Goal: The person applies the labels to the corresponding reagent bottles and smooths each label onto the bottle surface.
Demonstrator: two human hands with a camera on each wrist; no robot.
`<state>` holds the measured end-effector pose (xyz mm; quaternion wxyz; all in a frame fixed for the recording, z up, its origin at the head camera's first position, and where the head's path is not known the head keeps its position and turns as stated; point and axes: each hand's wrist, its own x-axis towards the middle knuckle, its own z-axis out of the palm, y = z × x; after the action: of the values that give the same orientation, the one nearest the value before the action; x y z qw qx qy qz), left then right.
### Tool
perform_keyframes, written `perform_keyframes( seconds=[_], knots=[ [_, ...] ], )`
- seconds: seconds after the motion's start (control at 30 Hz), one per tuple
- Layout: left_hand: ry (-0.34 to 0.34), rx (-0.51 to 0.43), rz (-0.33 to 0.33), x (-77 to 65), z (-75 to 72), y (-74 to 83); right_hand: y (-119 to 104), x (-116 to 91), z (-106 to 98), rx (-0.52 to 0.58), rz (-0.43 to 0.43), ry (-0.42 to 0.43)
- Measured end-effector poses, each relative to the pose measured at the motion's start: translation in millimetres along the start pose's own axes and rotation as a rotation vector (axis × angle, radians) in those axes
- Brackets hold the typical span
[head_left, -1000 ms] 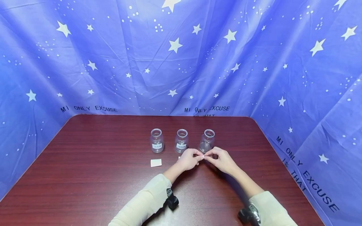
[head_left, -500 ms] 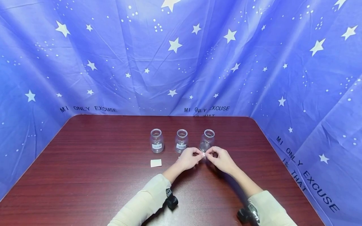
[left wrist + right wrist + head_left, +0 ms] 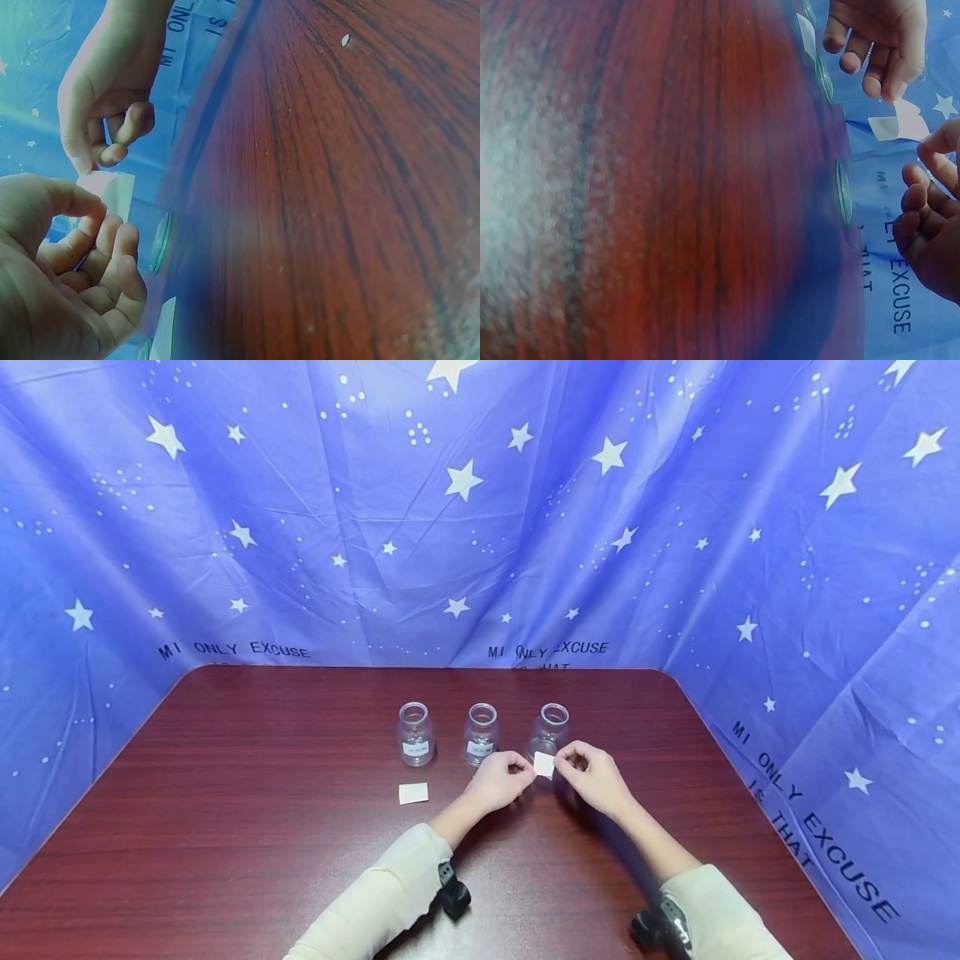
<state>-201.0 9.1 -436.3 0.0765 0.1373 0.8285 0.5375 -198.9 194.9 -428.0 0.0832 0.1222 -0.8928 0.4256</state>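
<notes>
Between my two hands, in front of the right glass jar point(image 3: 551, 731), is a small white paper label point(image 3: 543, 765). My left hand point(image 3: 498, 781) pinches its left edge between thumb and index finger. The right edge is pinched by my right hand point(image 3: 596, 781). In the left wrist view the label point(image 3: 120, 196) is held off the table and bends into two layers, one curving away from the other. The left jar point(image 3: 416, 727) and middle jar point(image 3: 482, 722) carry printed white labels; I see none on the right jar. All the jars stand upright without lids.
A flat white piece of paper point(image 3: 413, 793) lies in front of the left jar. The dark red wooden table point(image 3: 262, 827) ends at a blue star-printed curtain point(image 3: 375, 510) behind and at the sides.
My right hand has moved slightly right, away from the left fingertips. The white label, mostly hidden by the fingers before, now shows spread between both hands. The jars have not moved.
</notes>
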Motion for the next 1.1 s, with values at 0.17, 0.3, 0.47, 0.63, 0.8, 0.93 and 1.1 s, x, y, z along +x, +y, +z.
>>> perform_keyframes(
  seconds=[0.17,0.3,0.47,0.63,0.8,0.93,1.1],
  knots=[
    [0.009,0.017,-0.007,-1.5,0.2,0.6,1.2,0.4,-2.4,0.013,0.015,0.036],
    [0.01,0.008,-0.021,-2.3,0.0,1.7,1.8,0.9,-4.4,0.027,0.032,0.064],
    [0.018,0.006,-0.032,-2.3,0.3,2.5,1.9,0.9,-8.1,0.038,0.055,0.099],
    [0.018,0.006,-0.022,-1.6,1.4,2.5,2.8,0.8,-12.1,0.045,0.074,0.148],
    [0.013,0.001,-0.028,-0.7,2.8,2.0,3.9,0.8,-15.5,0.072,0.082,0.188],
    [-0.001,-0.007,-0.035,0.3,4.7,1.5,6.3,0.8,-18.9,0.068,0.093,0.231],
    [-0.019,0.06,-0.026,0.2,7.8,3.3,9.6,0.2,-21.6,0.059,0.119,0.255]
  ],
)
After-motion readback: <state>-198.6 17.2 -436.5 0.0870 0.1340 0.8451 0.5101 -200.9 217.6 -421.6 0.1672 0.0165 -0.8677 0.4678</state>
